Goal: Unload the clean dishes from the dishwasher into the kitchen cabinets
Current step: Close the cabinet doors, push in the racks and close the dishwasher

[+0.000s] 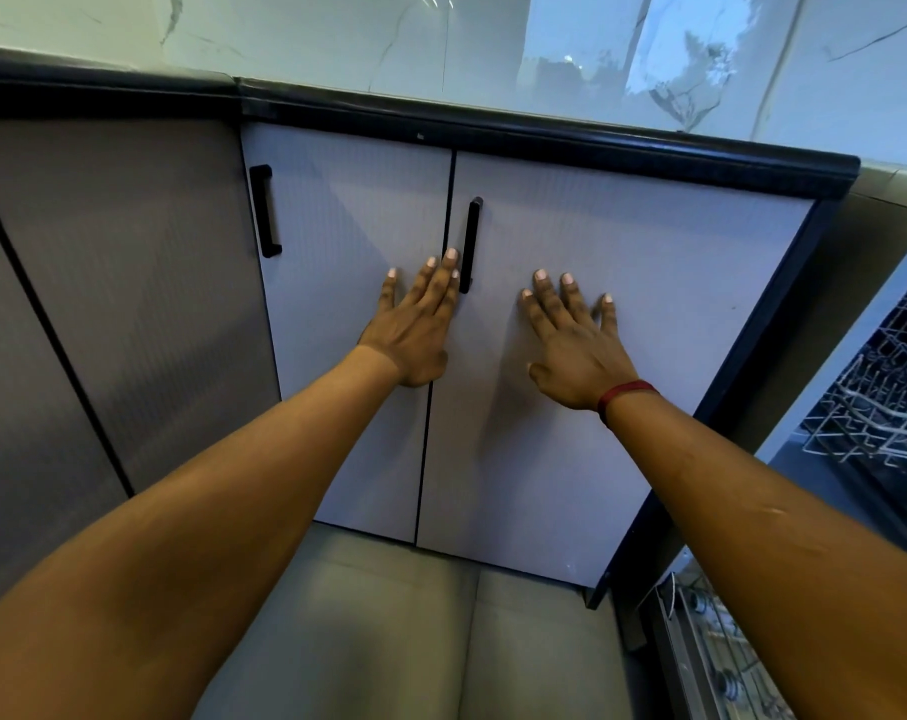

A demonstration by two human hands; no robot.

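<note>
Grey doors (648, 304), flat hands (415, 337) (578, 356) (fingers (546, 299) straight)

No writing, label, brand or number can be read anywhere in this view.

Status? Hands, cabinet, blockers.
Both open: left hand, right hand flat on closed pale grey cabinet doors. At right, white wire dishwasher rack, no dishes seen. Nothing blocking the doors.
</note>
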